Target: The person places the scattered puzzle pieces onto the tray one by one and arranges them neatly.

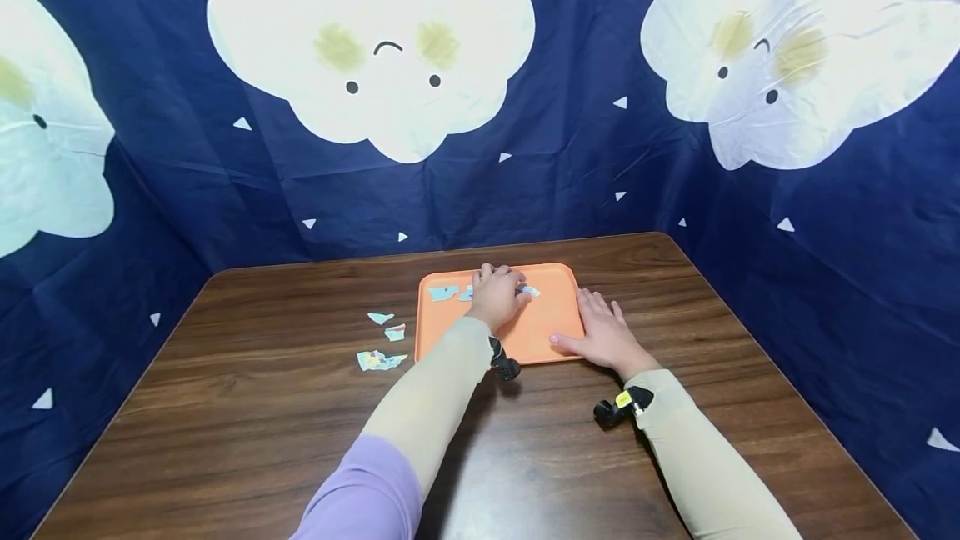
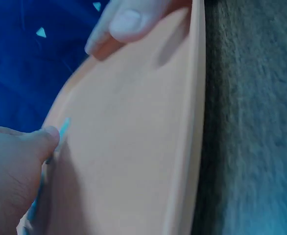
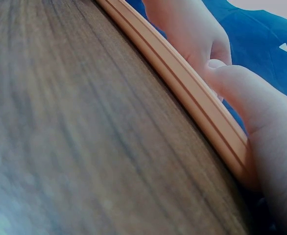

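An orange tray [image 1: 543, 323] lies near the far side of the table, with torn scraps of printed light-blue paper in a row along its far part. My left hand [image 1: 495, 297] reaches over this row, fingers spread and pointing down to the tray, hiding part of it. One scrap [image 1: 444, 293] shows left of the hand and another scrap [image 1: 531, 291] right of it. In the left wrist view the thumb [image 2: 40, 144] touches a blue scrap's edge [image 2: 65, 128]. My right hand [image 1: 606, 336] rests along the tray's right side, its thumb over the near right corner and its fingers straight.
Left of the tray, on the brown wooden table [image 1: 285, 407], lie two small paper scraps [image 1: 381, 317] [image 1: 395, 332] and a larger scrap [image 1: 380, 361] with yellow print. A dark blue curtain [image 1: 360, 198] with white clouds surrounds the table's back and sides.
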`<action>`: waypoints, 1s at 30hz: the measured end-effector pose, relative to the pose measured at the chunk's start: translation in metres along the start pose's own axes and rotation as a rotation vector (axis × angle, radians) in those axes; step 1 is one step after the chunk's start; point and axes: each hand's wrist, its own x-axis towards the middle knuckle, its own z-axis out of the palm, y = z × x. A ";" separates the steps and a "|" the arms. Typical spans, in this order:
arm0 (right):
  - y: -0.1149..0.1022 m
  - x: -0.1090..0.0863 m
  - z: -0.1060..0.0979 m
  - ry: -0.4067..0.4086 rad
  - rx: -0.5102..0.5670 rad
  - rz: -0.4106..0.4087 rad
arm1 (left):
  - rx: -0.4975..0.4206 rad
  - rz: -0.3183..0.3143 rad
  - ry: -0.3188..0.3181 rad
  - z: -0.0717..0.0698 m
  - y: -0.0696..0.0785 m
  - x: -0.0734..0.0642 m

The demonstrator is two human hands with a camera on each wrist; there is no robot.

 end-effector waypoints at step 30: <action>0.000 -0.001 -0.001 0.019 0.025 -0.020 | -0.304 0.000 0.283 -0.069 -0.094 -0.097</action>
